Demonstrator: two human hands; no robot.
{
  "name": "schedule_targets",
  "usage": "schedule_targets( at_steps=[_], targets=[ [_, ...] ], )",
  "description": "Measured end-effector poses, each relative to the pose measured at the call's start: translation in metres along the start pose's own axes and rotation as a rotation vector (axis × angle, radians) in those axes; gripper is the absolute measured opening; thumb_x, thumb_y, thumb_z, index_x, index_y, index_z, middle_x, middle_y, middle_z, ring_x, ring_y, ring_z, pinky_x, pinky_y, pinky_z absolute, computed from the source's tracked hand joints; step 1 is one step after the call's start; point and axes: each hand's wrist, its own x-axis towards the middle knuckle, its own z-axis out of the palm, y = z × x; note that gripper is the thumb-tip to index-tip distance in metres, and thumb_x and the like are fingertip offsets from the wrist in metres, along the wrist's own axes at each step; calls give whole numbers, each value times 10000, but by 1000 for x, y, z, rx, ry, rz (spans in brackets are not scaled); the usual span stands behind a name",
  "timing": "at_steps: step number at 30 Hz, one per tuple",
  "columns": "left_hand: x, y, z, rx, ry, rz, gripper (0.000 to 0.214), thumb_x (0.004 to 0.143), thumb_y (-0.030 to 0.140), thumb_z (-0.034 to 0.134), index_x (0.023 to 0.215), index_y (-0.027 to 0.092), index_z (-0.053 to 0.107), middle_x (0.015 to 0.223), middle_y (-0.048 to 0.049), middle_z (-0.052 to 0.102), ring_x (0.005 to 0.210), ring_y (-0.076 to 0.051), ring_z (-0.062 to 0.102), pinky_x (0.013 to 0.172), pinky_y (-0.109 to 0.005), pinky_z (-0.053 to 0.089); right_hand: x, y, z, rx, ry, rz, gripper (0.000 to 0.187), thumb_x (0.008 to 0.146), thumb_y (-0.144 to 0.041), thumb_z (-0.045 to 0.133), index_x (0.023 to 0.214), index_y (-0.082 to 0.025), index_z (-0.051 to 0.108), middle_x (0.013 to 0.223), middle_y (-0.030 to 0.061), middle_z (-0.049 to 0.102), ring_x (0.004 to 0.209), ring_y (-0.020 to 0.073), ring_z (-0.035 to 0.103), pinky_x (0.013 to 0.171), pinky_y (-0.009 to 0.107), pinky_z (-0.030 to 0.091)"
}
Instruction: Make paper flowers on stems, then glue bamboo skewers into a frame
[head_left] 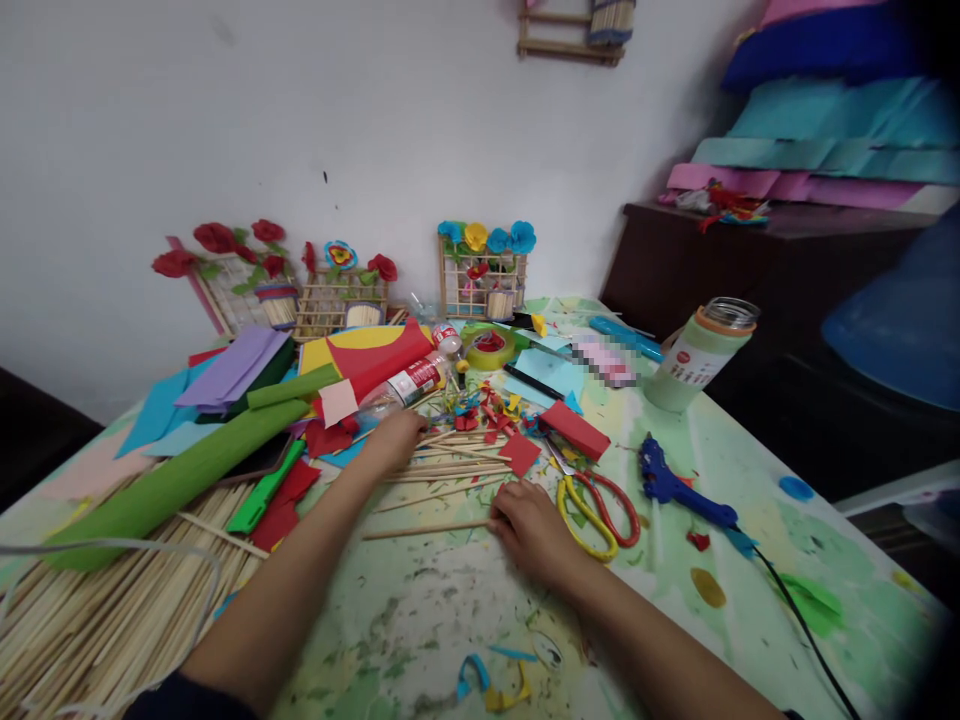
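Observation:
My right hand (531, 528) is closed with its fingertips on the end of a thin wooden stick (426, 530), which lies across the table pointing left. Farther back, my left hand (399, 437) reaches to the left ends of several loose wooden sticks (457, 468); it is blurred and its fingertips are mostly hidden. Just right of my right hand lie scissors (592, 510) with yellow and red handles. Red paper pieces (520, 454) and small colored scraps (487, 410) surround the loose sticks. Behind my left hand a plastic bottle (412, 380) lies on its side.
A large bundle of sticks (142, 600) and a green crepe paper roll (187, 475) fill the left. On the right are a blue glue gun (679, 485) with its cord and an upright bottle (694, 360). Stick lattices with paper flowers (484, 270) lean against the wall.

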Motion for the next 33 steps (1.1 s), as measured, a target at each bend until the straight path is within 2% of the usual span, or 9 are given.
schedule_targets(
  at_steps=[5, 9, 13, 18, 20, 24, 27, 30, 33],
  targets=[
    [-2, -3, -4, 41, -77, 26, 184, 745, 143, 465, 747, 175, 646, 797, -85, 675, 761, -211, 598, 629, -267, 386, 0, -1, -1, -9, -4, 6, 55, 836, -228, 582, 808, -183, 594, 859, 29, 589, 870, 170, 497, 774, 288, 329],
    [-6, 3, -9, 77, -79, 50, 180, 756, 138, 466, 761, 171, 643, 810, -107, 673, 795, -234, 603, 668, -297, 399, 0, -1, -1, -10, -12, 14, 62, 842, -239, 578, 820, -183, 593, 873, 33, 590, 883, 168, 497, 787, 290, 325],
    [-13, 6, -22, 105, -24, 32, 160, 769, 114, 468, 775, 153, 623, 828, -124, 661, 851, -250, 600, 745, -329, 412, -1, 0, 0, -16, -19, 21, 65, 841, -246, 581, 823, -184, 589, 873, 30, 591, 889, 168, 495, 784, 288, 322],
    [-39, 10, -37, 102, 98, -72, 257, 849, 107, 358, 964, 149, 584, 953, -134, 654, 882, -236, 606, 737, -324, 445, 0, 1, 1, -9, 4, 8, 54, 833, -231, 589, 811, -182, 587, 864, 29, 594, 888, 172, 498, 781, 284, 325],
    [-57, 19, -34, 77, 116, -68, 272, 875, 143, 350, 1031, 175, 570, 988, -111, 656, 875, -216, 614, 717, -303, 462, 0, 0, 1, -2, 3, 5, 48, 829, -223, 590, 805, -181, 592, 855, 33, 596, 880, 176, 502, 775, 285, 330],
    [-101, 43, -9, -2, 187, 160, 317, 868, 111, 365, 1106, 179, 562, 1027, -94, 660, 949, -198, 602, 824, -315, 466, 0, 2, 3, 44, 35, -1, 65, 837, -201, 557, 787, -183, 595, 842, 42, 595, 864, 183, 507, 784, 297, 343],
    [-126, 56, 11, -8, 252, 266, 320, 880, 127, 365, 1137, 170, 550, 982, -96, 669, 877, -187, 610, 779, -310, 488, 0, 6, 6, 65, 103, 43, 89, 839, -190, 532, 765, -183, 581, 825, 42, 582, 825, 182, 500, 763, 297, 357],
    [-135, 60, 21, -36, 298, 279, 309, 893, 159, 363, 1135, 178, 555, 972, -96, 667, 861, -182, 607, 755, -304, 501, 0, 9, 8, 64, 147, 70, 98, 836, -210, 527, 755, -184, 575, 815, 42, 573, 811, 186, 489, 736, 293, 359],
    [-136, 58, 22, -82, 377, 262, 308, 901, 163, 345, 1103, 174, 577, 983, -104, 660, 885, -182, 600, 768, -312, 504, 0, 12, 9, 79, 166, 72, 117, 834, -191, 511, 733, -185, 569, 780, 35, 564, 796, 183, 480, 718, 285, 351]
  ],
)
